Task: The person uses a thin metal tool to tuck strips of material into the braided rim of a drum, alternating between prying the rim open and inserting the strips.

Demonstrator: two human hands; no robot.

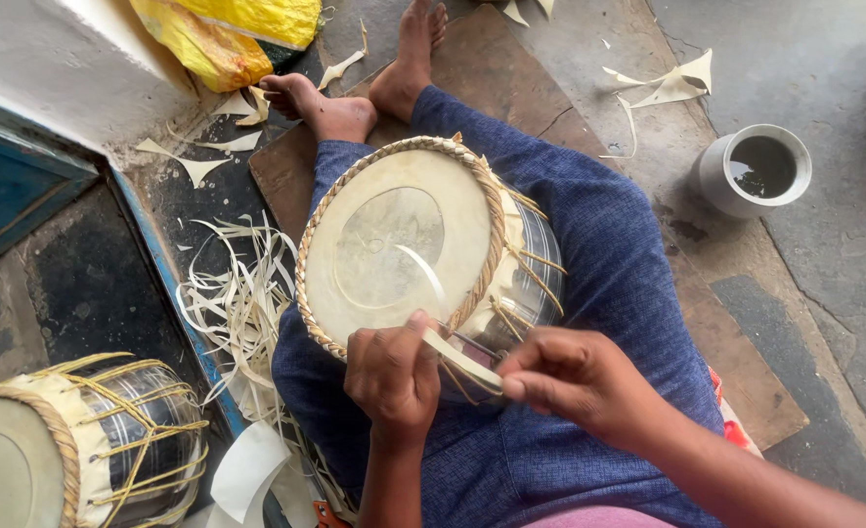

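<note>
A metal drum (404,244) with a pale skin head and a braided rim lies tilted on my lap, over blue trousers. My left hand (392,376) is closed at the near edge of the braided rim, thumb on a pale flat lacing strip (462,360). My right hand (575,376) pinches the same strip's free end just right of the left hand. Thin tan laces run down the shiny drum shell (526,274). A loose curl of strip rests on the skin.
A second laced drum (81,445) stands at the lower left. A heap of pale strip offcuts (242,303) lies left of my leg. A grey cup holding dark liquid (754,168) sits at the right. A yellow bag (228,34) and my bare feet lie beyond.
</note>
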